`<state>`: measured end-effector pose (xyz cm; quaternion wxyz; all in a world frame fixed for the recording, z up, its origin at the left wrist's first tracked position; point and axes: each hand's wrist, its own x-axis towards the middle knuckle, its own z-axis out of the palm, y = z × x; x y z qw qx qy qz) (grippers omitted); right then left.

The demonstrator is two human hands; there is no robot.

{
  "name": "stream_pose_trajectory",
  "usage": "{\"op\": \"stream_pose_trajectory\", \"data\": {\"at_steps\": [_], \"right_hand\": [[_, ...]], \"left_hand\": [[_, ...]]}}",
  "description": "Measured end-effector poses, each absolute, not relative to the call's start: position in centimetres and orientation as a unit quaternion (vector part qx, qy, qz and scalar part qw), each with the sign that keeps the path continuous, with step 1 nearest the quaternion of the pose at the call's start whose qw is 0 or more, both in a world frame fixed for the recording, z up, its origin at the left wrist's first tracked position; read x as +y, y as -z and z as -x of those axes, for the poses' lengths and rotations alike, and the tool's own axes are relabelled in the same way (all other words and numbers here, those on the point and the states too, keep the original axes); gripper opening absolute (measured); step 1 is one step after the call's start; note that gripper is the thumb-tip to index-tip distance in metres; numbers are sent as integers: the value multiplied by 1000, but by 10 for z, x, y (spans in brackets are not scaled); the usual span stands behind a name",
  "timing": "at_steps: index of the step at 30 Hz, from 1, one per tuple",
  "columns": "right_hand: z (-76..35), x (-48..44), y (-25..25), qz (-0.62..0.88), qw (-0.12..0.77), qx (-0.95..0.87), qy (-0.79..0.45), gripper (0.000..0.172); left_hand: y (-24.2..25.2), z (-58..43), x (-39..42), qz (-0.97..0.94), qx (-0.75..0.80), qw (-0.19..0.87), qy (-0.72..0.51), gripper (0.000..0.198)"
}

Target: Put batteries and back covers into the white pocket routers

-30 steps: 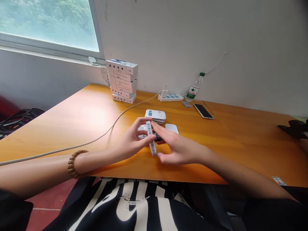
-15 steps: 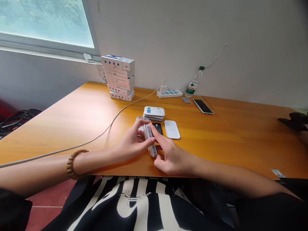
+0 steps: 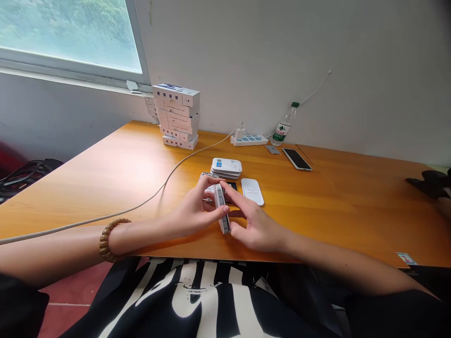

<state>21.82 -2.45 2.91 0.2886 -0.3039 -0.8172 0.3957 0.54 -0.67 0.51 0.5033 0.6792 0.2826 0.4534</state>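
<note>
- The left arm [image 3: 70,244] comes in from the lower left of the frame and lies almost flat.
- The left hand [image 3: 193,209] is near the middle, with the fingers [image 3: 211,180] curled to the right.
- The right arm [image 3: 338,265] comes from the lower right, and the right hand [image 3: 255,227] reaches left, very near the other hand.

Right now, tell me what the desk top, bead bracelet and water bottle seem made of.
The desk top looks like glossy wood-grain laminate, showing window glare. The bead bracelet shines like polished wood, possibly plastic. The water bottle looks like see-through plastic.
</note>
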Motion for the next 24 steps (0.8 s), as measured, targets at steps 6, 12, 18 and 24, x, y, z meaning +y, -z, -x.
{"op": "stream_pose_trajectory", "data": {"at_steps": [6,12,18,24], "right_hand": [[-224,-4,-37,289,321,-724,-538,52],[-224,0,-32,264,303,-718,-568,47],[-224,2,-33,248,319,-727,-556,50],[-222,4,-31,236,335,-703,-581,49]], "left_hand": [[-10,-8,-11,-674,240,552,-428,55],[-11,-9,-14,-665,242,579,-405,47],[-9,-8,-12,-675,231,579,-394,40],[-9,-8,-11,-671,225,587,-393,40]]}}
